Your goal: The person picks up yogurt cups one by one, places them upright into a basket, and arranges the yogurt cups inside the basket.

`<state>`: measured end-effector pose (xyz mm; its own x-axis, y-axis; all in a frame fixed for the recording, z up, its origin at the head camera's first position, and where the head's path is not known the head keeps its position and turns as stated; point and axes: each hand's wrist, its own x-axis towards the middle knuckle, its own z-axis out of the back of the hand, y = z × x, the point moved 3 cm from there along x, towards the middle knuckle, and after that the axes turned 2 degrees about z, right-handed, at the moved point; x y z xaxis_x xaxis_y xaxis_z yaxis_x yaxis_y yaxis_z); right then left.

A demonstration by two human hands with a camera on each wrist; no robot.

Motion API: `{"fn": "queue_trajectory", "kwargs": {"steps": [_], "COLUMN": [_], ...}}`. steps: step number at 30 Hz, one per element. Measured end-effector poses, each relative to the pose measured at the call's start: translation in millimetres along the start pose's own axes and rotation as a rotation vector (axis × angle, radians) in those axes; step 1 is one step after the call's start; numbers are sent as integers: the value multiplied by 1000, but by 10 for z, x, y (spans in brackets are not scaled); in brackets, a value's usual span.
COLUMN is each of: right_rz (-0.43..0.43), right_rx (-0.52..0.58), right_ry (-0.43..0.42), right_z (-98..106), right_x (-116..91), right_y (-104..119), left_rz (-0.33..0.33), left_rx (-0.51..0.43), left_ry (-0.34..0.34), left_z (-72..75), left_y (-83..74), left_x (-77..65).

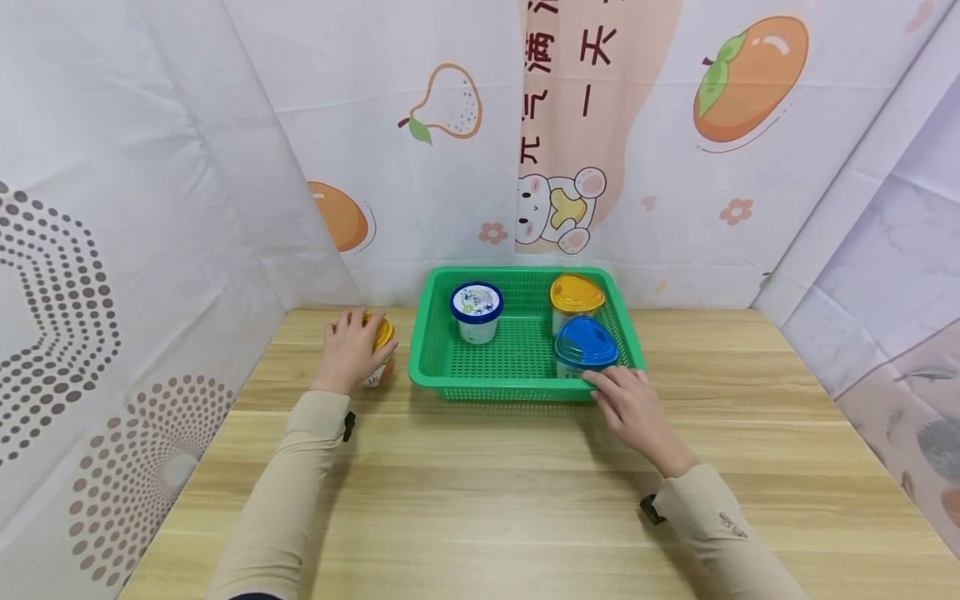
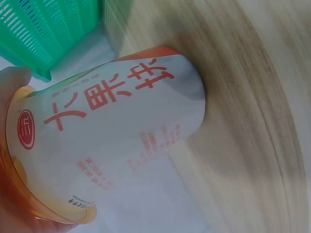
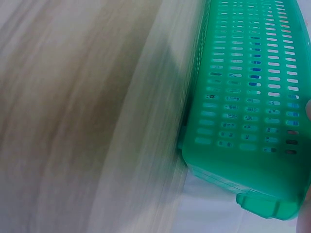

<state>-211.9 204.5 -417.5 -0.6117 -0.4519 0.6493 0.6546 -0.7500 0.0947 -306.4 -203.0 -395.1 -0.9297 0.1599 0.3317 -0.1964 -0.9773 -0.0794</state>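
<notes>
My left hand point(image 1: 351, 346) grips a white printed cup point(image 2: 116, 114) by its orange lid point(image 1: 383, 334), to the left of the green basket point(image 1: 425, 333). Red characters run along the cup's side, and its base is down by the tabletop; whether it touches is unclear. At the basket's front right corner, my right hand point(image 1: 636, 408) holds the rim, fingers over the edge and thumb outside. Just inside that corner stands a blue-lidded container point(image 1: 587, 342). Behind it is a cup with an orange-yellow lid point(image 1: 576, 293). A white tub with a dark blue rim point(image 1: 477, 310) stands on the basket's left side.
The basket sits near the back of a wooden table point(image 1: 465, 500). A printed curtain point(image 1: 450, 200) hangs right behind it, and more cloth point(image 1: 150, 250) borders the left side. In the right wrist view, the slotted basket wall point(image 3: 248, 102) stands close.
</notes>
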Motion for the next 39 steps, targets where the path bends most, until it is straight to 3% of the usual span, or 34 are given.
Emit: {"fn": "queue_trajectory", "kwargs": {"steps": [12,19,32,39], "right_rz": [33,3,-4,-1], "right_rx": [8,6,-1,10], "right_ry": [-54,-6,5,-5], "right_z": [2,6,-7,-7], "right_x": [-7,-15,-14,-5], "right_y": [2,4,-14,-20], "left_rz": [-22,-36,-51,-104], "left_rx": [6,9,15,12], "left_ry": [-54,-57,-77,-114], "left_z": [160,311,634,833], "left_y": [-17,-56,-187,-344], "left_x": [4,44,138,163]}}
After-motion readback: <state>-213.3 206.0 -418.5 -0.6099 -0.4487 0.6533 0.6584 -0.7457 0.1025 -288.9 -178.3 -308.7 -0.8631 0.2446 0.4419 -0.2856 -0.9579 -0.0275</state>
